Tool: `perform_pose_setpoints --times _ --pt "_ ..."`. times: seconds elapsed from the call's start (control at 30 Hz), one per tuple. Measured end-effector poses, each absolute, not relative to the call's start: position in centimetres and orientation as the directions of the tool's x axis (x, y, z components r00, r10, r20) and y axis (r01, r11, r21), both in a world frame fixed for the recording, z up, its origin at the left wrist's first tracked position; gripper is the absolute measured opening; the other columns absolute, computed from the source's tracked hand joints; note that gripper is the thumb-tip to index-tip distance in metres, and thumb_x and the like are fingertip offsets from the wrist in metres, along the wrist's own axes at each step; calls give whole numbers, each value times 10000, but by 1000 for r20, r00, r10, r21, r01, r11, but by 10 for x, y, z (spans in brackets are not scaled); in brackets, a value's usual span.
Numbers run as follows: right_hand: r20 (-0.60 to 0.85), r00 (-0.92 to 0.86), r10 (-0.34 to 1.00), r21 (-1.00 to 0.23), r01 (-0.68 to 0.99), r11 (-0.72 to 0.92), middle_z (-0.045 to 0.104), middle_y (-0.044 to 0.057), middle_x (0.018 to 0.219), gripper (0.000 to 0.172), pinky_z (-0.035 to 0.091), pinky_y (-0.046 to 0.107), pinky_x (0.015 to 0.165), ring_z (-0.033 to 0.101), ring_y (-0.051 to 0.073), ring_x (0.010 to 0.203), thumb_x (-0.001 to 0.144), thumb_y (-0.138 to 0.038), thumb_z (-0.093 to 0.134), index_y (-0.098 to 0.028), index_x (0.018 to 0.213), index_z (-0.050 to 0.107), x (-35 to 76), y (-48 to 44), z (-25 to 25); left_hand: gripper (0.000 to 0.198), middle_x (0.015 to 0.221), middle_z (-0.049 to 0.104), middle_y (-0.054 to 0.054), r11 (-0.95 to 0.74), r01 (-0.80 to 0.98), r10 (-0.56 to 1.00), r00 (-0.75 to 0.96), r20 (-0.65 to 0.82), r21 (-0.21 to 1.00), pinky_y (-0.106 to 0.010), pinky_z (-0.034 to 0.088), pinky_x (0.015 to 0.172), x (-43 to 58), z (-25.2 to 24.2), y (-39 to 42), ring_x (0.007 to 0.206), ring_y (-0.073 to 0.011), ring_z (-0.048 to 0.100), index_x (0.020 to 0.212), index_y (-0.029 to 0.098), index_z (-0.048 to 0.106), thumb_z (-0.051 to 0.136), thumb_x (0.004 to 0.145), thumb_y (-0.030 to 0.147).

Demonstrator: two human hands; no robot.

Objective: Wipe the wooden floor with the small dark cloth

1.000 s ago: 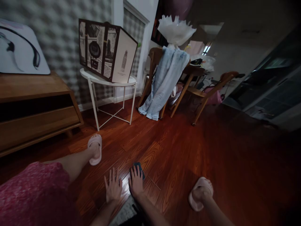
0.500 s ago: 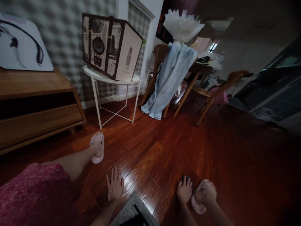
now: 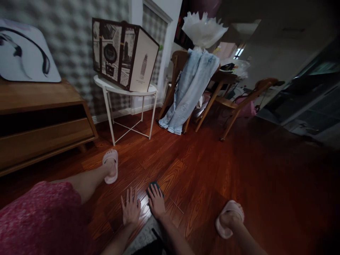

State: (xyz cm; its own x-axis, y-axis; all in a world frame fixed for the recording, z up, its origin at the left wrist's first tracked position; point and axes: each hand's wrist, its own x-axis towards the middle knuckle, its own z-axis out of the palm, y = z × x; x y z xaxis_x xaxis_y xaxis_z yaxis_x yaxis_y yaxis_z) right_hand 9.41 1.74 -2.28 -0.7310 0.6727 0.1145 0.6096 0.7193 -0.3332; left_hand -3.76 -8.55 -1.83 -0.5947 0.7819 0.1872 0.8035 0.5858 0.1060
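My right hand (image 3: 157, 202) lies over a small dark green cloth (image 3: 154, 185) on the floor, its fingers pressed down on top of it. The cloth shows around the fingertips; much of it is hidden under the hand. Just to the left, my left hand (image 3: 130, 208) rests flat on the wooden floor (image 3: 170, 173) with fingers spread and nothing in it. The two hands are close together but apart.
My feet in pink slippers (image 3: 225, 227) stand wide on both sides. A wooden cabinet (image 3: 47, 136) is at the left, beside a white side table (image 3: 127, 90) bearing a patterned box (image 3: 117, 53). Jeans (image 3: 190, 92) hang over a chair further back.
My right hand has slid left across the floor with the green cloth, from beside the right slipper to near my left hand. My left hand has stayed in place.
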Motion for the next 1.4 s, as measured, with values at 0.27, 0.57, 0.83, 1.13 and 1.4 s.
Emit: perform_pose_setpoints --times 0.27,0.57,0.83,1.13,1.4 --pt "164 -221 961 -245 935 257 436 108 1585 568 328 445 1178 299 246 1510 960 -287 295 -174 1461 539 263 106 -20 607 1654 321 -91 577 793 774 -607 179 194 -580 69 1279 -40 -21 -87 1559 -253 207 1546 227 296 329 942 281" --pt "267 420 867 -282 895 -346 329 223 1617 640 303 692 1091 255 390 1511 959 -307 213 -173 1563 375 263 71 -33 603 1665 290 -97 582 792 779 -608 155 186 -583 47 1277 -38 -17 -87 1566 -256 179 1551 208 290 291 952 274" --pt "114 -332 936 -335 874 351 285 101 1661 562 195 587 1204 171 280 1552 1016 -370 294 -240 1555 386 89 7 -40 585 1649 331 -105 587 790 777 -611 150 176 -580 67 1276 -37 -10 -87 1547 -258 244 1533 197 340 272 957 274" --pt "116 -616 779 -326 717 616 386 25 1623 521 238 431 1224 267 187 1521 999 -261 358 -314 1507 463 104 55 -17 580 1634 361 -100 591 793 769 -609 193 149 -584 78 1277 -38 -16 -85 1539 -253 269 1510 198 391 241 955 279" --pt "174 78 982 -238 971 -35 399 119 1606 604 310 491 1177 229 260 1534 977 -305 218 -167 1500 486 292 112 -20 589 1653 302 -86 589 795 780 -606 157 143 -585 81 1277 -40 -18 -87 1550 -252 236 1546 229 295 274 960 291"
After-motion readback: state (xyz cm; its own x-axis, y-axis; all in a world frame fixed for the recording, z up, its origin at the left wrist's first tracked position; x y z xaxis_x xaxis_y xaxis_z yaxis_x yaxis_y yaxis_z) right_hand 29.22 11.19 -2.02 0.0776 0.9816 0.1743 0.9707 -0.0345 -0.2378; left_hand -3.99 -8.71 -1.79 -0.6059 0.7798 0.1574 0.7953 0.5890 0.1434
